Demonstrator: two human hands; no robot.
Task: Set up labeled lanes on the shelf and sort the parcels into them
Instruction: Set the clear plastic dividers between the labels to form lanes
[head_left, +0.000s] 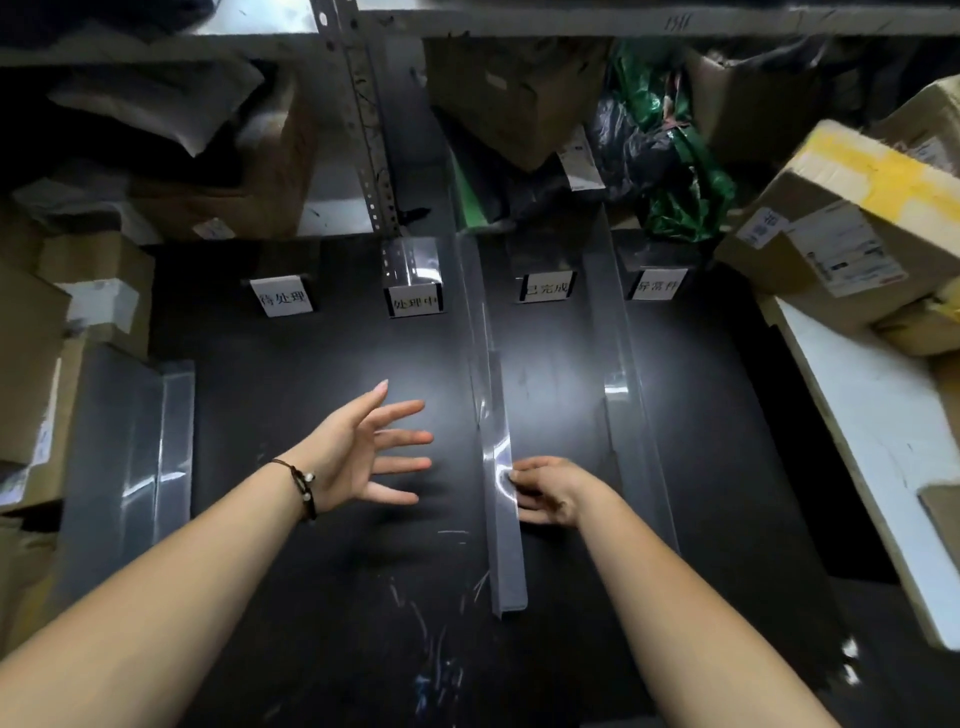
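A black shelf surface (332, 374) carries several white lane labels at its back: one at the left (284, 297), one left of centre (414, 303), one right of centre (546, 287) and one at the right (658, 285). A clear plastic divider (493, 395) runs front to back down the middle. My right hand (550, 491) rests against this divider's right side, fingers touching it. A second clear divider (623, 374) stands to the right. My left hand (366, 449) hovers open over the shelf, fingers spread, holding nothing. A third clear divider (140, 447) lies at the left.
Cardboard parcels are stacked at the left (93, 280) and right (841, 228). More boxes (514, 98) and a green and black bag (670, 150) sit behind the labels. A metal shelf upright (363, 119) stands at the back. A white board (878, 431) borders the right side.
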